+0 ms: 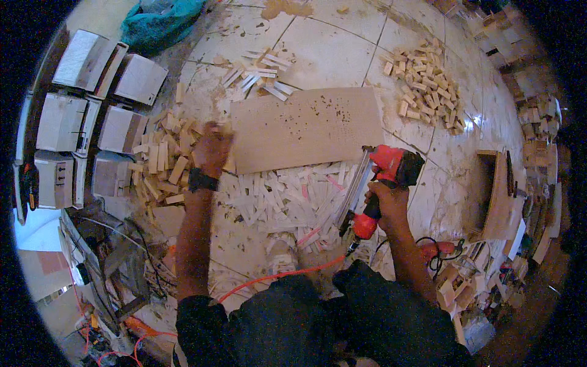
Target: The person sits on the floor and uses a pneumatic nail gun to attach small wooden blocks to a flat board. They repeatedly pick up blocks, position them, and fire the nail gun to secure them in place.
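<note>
My right hand [386,199] is wrapped round the handle of a red and black nail gun [386,160], held above the floor right of a flat brown board [306,131]. An orange air hose [287,270] trails from the tool across my lap. The board has small dark specks on its top. My left hand [213,150] is at the board's left edge, beside a heap of small wooden blocks [162,156]. Motion smears its fingers, so what they hold, if anything, cannot be made out. Many thin pale wood strips [287,199] lie between the board and me.
Another heap of wooden blocks [428,85] lies at the far right, and thin light strips [260,73] lie beyond the board. Box-like wooden pieces [64,122] line the left side. A teal sack [162,24] sits at the far left; an open wooden box [491,194] stands right.
</note>
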A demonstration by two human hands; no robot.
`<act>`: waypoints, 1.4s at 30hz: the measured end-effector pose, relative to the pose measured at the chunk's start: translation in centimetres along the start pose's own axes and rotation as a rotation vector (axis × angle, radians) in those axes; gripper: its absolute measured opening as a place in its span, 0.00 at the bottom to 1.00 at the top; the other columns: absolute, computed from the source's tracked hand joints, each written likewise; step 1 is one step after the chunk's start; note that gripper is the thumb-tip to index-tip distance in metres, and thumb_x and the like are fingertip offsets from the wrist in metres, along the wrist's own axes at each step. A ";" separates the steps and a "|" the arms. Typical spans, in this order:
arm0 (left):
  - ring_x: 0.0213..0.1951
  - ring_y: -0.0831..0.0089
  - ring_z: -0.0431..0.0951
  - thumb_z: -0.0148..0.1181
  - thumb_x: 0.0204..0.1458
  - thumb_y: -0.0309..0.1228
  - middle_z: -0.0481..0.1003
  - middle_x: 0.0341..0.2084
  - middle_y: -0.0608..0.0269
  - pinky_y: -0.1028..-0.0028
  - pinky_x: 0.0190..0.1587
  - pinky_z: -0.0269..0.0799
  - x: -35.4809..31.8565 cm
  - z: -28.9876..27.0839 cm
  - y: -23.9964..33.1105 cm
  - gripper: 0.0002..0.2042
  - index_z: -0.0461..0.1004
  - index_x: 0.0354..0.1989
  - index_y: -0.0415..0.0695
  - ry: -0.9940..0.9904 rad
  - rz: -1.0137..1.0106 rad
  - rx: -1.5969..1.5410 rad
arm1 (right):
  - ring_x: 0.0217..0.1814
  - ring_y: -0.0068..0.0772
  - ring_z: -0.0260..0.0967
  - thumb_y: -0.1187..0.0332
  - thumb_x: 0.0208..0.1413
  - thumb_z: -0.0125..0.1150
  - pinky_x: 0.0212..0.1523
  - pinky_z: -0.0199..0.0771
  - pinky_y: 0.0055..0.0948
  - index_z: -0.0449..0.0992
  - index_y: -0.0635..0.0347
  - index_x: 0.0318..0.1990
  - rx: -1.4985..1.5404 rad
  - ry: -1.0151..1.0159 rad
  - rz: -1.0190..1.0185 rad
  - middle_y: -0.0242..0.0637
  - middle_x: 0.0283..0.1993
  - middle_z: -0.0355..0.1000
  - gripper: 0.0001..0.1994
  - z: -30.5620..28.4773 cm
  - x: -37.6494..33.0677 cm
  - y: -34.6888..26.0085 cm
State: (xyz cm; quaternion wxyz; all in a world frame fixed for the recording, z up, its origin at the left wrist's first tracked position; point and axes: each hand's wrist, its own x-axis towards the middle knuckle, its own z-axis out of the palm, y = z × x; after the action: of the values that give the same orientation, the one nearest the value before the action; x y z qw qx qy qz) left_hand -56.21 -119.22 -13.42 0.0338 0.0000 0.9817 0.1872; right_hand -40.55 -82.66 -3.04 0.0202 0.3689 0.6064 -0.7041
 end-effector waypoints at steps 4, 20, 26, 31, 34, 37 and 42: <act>0.30 0.51 0.78 0.64 0.42 0.47 0.77 0.27 0.46 0.60 0.33 0.74 -3.5 6.0 10.8 0.31 0.59 0.48 0.39 -0.192 -0.111 -0.327 | 0.20 0.26 0.68 0.77 0.41 0.60 0.21 0.73 0.27 0.72 0.62 0.43 -0.025 -0.025 -0.002 0.32 0.25 0.68 0.17 0.8 0.0 -0.6; 0.27 0.54 0.76 0.64 0.41 0.50 0.75 0.25 0.51 0.60 0.31 0.71 -7.2 7.8 16.7 0.26 0.70 0.37 0.39 -0.173 -0.104 -0.323 | 0.19 0.28 0.69 0.79 0.42 0.60 0.20 0.73 0.28 0.71 0.62 0.41 0.002 0.015 0.018 0.34 0.25 0.69 0.15 -1.0 1.0 0.9; 0.37 0.54 0.73 0.59 0.48 0.41 0.73 0.33 0.51 0.60 0.38 0.71 -11.1 7.9 16.7 0.16 0.72 0.37 0.40 -0.159 0.284 -0.169 | 0.20 0.28 0.69 0.78 0.43 0.60 0.21 0.74 0.29 0.70 0.62 0.39 -0.092 0.032 0.009 0.34 0.24 0.70 0.13 -1.2 0.9 0.6; 0.43 0.54 0.71 0.58 0.49 0.39 0.71 0.39 0.50 0.59 0.44 0.69 -12.5 8.2 16.6 0.17 0.71 0.42 0.40 -0.184 0.340 -0.098 | 0.20 0.28 0.70 0.78 0.43 0.61 0.21 0.74 0.28 0.70 0.62 0.38 -0.024 0.012 0.008 0.34 0.24 0.70 0.12 -1.4 0.7 0.9; 0.41 0.54 0.72 0.61 0.46 0.41 0.72 0.39 0.50 0.59 0.42 0.71 -11.4 8.0 17.7 0.21 0.68 0.43 0.39 -0.101 0.224 -0.213 | 0.20 0.28 0.70 0.79 0.43 0.60 0.21 0.74 0.28 0.69 0.62 0.38 -0.006 0.025 0.020 0.34 0.24 0.70 0.12 -1.2 0.7 0.8; 0.37 0.53 0.74 0.64 0.43 0.44 0.72 0.37 0.48 0.59 0.37 0.73 -9.0 8.3 18.6 0.25 0.66 0.42 0.37 -0.066 -0.001 -0.264 | 0.20 0.28 0.69 0.80 0.43 0.60 0.21 0.73 0.28 0.70 0.62 0.40 -0.027 0.014 0.011 0.34 0.25 0.70 0.14 -0.8 0.6 0.5; 0.32 0.56 0.77 0.65 0.44 0.40 0.73 0.33 0.50 0.64 0.33 0.75 -5.1 10.6 16.5 0.23 0.66 0.41 0.35 -0.190 0.001 -0.346 | 0.20 0.27 0.68 0.79 0.42 0.59 0.21 0.72 0.28 0.72 0.62 0.43 -0.028 0.023 0.069 0.34 0.28 0.70 0.17 -0.7 0.4 0.4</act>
State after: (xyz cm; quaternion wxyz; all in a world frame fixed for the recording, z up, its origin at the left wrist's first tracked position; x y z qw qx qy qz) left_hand -50.61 -100.07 -16.84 0.1256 0.0123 0.9274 0.3521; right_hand -40.30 -82.00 -3.55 0.0426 0.3971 0.6032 -0.6903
